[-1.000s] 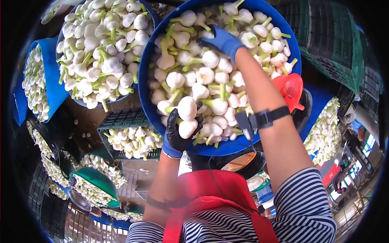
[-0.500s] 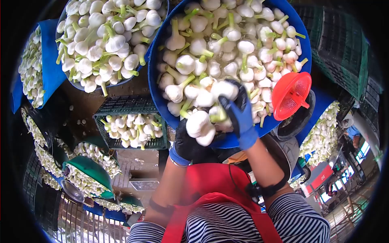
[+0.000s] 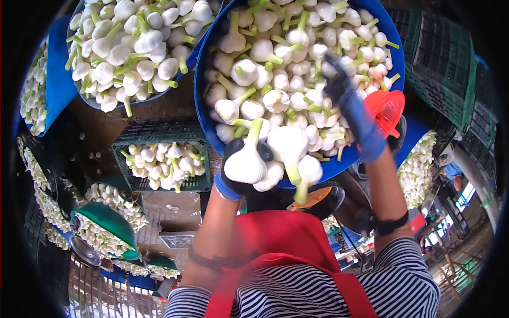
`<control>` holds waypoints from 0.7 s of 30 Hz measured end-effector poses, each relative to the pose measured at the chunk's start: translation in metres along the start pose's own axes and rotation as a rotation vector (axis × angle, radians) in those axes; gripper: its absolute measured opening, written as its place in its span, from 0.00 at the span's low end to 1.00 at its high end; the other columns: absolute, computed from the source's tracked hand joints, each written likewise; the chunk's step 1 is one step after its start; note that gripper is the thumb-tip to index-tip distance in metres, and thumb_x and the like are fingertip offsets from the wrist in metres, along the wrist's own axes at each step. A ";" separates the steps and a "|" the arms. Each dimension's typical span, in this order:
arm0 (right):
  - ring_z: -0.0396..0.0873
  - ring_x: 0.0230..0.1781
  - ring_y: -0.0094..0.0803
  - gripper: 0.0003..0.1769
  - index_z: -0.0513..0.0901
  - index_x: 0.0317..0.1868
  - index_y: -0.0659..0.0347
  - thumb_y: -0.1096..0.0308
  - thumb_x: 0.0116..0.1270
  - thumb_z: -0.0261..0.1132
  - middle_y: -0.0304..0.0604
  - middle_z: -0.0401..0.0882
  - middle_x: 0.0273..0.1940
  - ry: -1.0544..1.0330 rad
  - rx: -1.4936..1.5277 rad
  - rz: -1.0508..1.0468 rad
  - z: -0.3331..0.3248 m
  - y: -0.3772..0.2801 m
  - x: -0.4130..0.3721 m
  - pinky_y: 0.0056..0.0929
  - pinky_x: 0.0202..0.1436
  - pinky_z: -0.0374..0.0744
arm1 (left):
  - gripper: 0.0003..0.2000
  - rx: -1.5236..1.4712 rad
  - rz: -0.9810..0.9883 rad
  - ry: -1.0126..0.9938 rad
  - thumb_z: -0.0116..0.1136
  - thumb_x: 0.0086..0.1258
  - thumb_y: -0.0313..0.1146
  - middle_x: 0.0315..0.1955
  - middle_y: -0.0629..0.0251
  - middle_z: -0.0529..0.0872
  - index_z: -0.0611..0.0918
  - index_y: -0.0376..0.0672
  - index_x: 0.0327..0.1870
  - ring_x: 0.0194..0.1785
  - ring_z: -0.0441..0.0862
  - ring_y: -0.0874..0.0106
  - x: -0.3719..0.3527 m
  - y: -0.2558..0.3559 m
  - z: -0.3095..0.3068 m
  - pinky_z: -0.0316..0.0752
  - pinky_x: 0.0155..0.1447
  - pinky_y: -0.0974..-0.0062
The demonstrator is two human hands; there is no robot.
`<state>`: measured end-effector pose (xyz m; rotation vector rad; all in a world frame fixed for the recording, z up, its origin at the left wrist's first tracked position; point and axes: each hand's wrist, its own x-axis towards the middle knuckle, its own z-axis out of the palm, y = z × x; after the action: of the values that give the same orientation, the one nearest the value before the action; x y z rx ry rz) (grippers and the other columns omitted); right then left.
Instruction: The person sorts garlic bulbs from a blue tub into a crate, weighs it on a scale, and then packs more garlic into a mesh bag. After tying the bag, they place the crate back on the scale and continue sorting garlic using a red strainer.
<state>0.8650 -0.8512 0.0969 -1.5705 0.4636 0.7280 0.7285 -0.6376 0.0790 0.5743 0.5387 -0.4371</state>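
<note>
My left hand (image 3: 231, 159), in a black and blue glove, grips a large white garlic bulb (image 3: 245, 165) with its green stem pointing up. More bulbs cluster beside it at the near rim, among them one with a stem (image 3: 289, 146) hanging down over the edge. Over the right half of a big blue tub (image 3: 200, 100) reaches my right hand (image 3: 342, 85), gloved alike and slightly blurred, fingers stretched out and apart above the heaped garlic, nothing seen in them. Water shows between some bulbs in the tub.
A red plastic strainer (image 3: 389, 111) sits at the tub's right rim. Another heaped garlic tub (image 3: 127, 53) stands upper left, above a dark green crate (image 3: 199, 183) of garlic. A green basin (image 3: 114, 225) lies lower left. Stacked crates (image 3: 440, 63) line the right side.
My right hand has left the bulbs near my left hand and moved up and right over the tub. My left hand still holds garlic, now with a stem upright.
</note>
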 end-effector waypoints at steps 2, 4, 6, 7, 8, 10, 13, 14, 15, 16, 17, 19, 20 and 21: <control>0.71 0.59 0.34 0.31 0.63 0.66 0.64 0.60 0.68 0.63 0.50 0.67 0.62 0.080 -0.471 -0.350 -0.024 -0.018 0.045 0.29 0.61 0.73 | 0.12 0.227 0.166 0.012 0.62 0.58 0.31 0.30 0.62 0.85 0.81 0.40 0.43 0.31 0.83 0.66 0.018 -0.025 -0.023 0.76 0.38 0.72; 0.71 0.59 0.38 0.35 0.63 0.65 0.66 0.54 0.65 0.66 0.53 0.66 0.63 -0.047 -0.330 -0.267 -0.039 0.003 0.099 0.33 0.62 0.72 | 0.09 1.277 0.613 -0.130 0.64 0.53 0.31 0.29 0.63 0.84 0.82 0.41 0.35 0.29 0.82 0.65 0.030 -0.001 0.000 0.74 0.34 0.68; 0.65 0.65 0.36 0.31 0.65 0.64 0.66 0.61 0.66 0.65 0.42 0.65 0.64 0.068 -0.468 -0.250 -0.052 0.065 0.194 0.30 0.68 0.65 | 0.11 1.063 0.803 -0.028 0.67 0.49 0.35 0.27 0.64 0.83 0.82 0.43 0.33 0.29 0.81 0.62 0.035 0.001 0.018 0.73 0.33 0.67; 0.63 0.67 0.38 0.33 0.64 0.65 0.65 0.61 0.65 0.66 0.41 0.64 0.65 0.028 -0.465 -0.139 -0.029 0.046 0.186 0.32 0.70 0.63 | 0.12 1.082 0.876 -0.015 0.68 0.48 0.36 0.27 0.65 0.83 0.82 0.43 0.32 0.29 0.81 0.62 0.034 -0.001 0.020 0.74 0.34 0.68; 0.61 0.69 0.39 0.34 0.64 0.66 0.64 0.62 0.63 0.68 0.41 0.63 0.67 -0.025 -0.463 -0.025 -0.003 0.020 0.181 0.34 0.71 0.61 | 0.13 1.111 0.944 0.006 0.69 0.47 0.37 0.27 0.65 0.83 0.82 0.43 0.32 0.30 0.81 0.62 0.031 -0.005 0.019 0.74 0.35 0.68; 0.58 0.70 0.37 0.40 0.60 0.70 0.60 0.66 0.59 0.70 0.39 0.60 0.70 0.088 -0.371 0.393 -0.015 0.027 0.201 0.33 0.73 0.57 | 0.14 1.014 0.846 0.013 0.71 0.48 0.36 0.29 0.64 0.84 0.82 0.42 0.33 0.32 0.83 0.65 0.023 -0.016 0.015 0.76 0.39 0.69; 0.60 0.68 0.30 0.33 0.59 0.72 0.54 0.69 0.66 0.56 0.36 0.59 0.70 -0.450 -0.476 0.217 -0.055 0.013 0.176 0.36 0.65 0.72 | 0.12 0.592 0.564 -0.156 0.66 0.55 0.29 0.37 0.65 0.84 0.81 0.40 0.40 0.40 0.83 0.66 -0.007 -0.025 0.004 0.78 0.47 0.69; 0.62 0.66 0.29 0.31 0.61 0.71 0.54 0.72 0.67 0.53 0.34 0.61 0.69 -0.556 -0.514 0.128 -0.101 0.027 0.203 0.37 0.59 0.76 | 0.12 0.338 0.436 -0.263 0.63 0.58 0.26 0.40 0.65 0.83 0.80 0.39 0.43 0.44 0.84 0.67 -0.015 -0.026 0.000 0.79 0.51 0.70; 0.62 0.67 0.28 0.30 0.62 0.71 0.55 0.72 0.67 0.52 0.33 0.61 0.69 -0.805 -0.704 -0.122 -0.128 0.025 0.209 0.38 0.59 0.77 | 0.12 0.344 0.432 -0.243 0.63 0.58 0.26 0.40 0.65 0.83 0.80 0.39 0.43 0.44 0.84 0.67 -0.025 -0.023 -0.006 0.79 0.51 0.70; 0.62 0.67 0.29 0.34 0.62 0.71 0.55 0.78 0.62 0.55 0.35 0.61 0.69 -0.521 -0.406 0.252 -0.114 0.016 0.190 0.38 0.59 0.76 | 0.11 0.389 0.510 -0.210 0.62 0.58 0.25 0.39 0.65 0.83 0.80 0.39 0.42 0.43 0.83 0.67 -0.033 -0.015 -0.011 0.79 0.51 0.69; 0.62 0.67 0.30 0.37 0.63 0.70 0.56 0.81 0.58 0.57 0.36 0.62 0.69 -0.449 -0.357 0.282 -0.093 0.008 0.177 0.38 0.61 0.75 | 0.11 0.434 0.587 -0.183 0.61 0.57 0.25 0.38 0.65 0.83 0.79 0.38 0.42 0.43 0.83 0.67 -0.041 -0.008 -0.015 0.79 0.51 0.69; 0.63 0.67 0.31 0.39 0.64 0.70 0.57 0.84 0.54 0.58 0.37 0.63 0.68 -0.374 -0.308 0.316 -0.085 0.014 0.167 0.38 0.62 0.74 | 0.21 0.180 0.297 -0.084 0.58 0.66 0.35 0.38 0.65 0.84 0.74 0.39 0.59 0.44 0.82 0.70 -0.055 -0.052 -0.037 0.75 0.53 0.70; 0.63 0.67 0.31 0.41 0.65 0.69 0.58 0.86 0.51 0.59 0.37 0.64 0.68 -0.434 -0.547 0.111 -0.102 0.026 0.171 0.37 0.63 0.73 | 0.17 0.217 0.357 -0.079 0.49 0.73 0.34 0.47 0.63 0.82 0.72 0.40 0.59 0.51 0.79 0.71 -0.069 -0.043 -0.050 0.73 0.58 0.70; 0.63 0.67 0.32 0.43 0.65 0.69 0.59 0.88 0.48 0.60 0.37 0.65 0.67 -0.485 -0.782 -0.101 -0.109 0.034 0.173 0.35 0.63 0.73 | 0.17 -0.210 0.264 -0.144 0.48 0.74 0.35 0.49 0.61 0.80 0.72 0.40 0.60 0.53 0.78 0.70 -0.076 -0.033 -0.055 0.73 0.60 0.69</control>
<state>0.9862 -0.9421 -0.0443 -2.0168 -0.3052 1.2598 0.6330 -0.6112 0.0717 0.4015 0.3591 -0.1669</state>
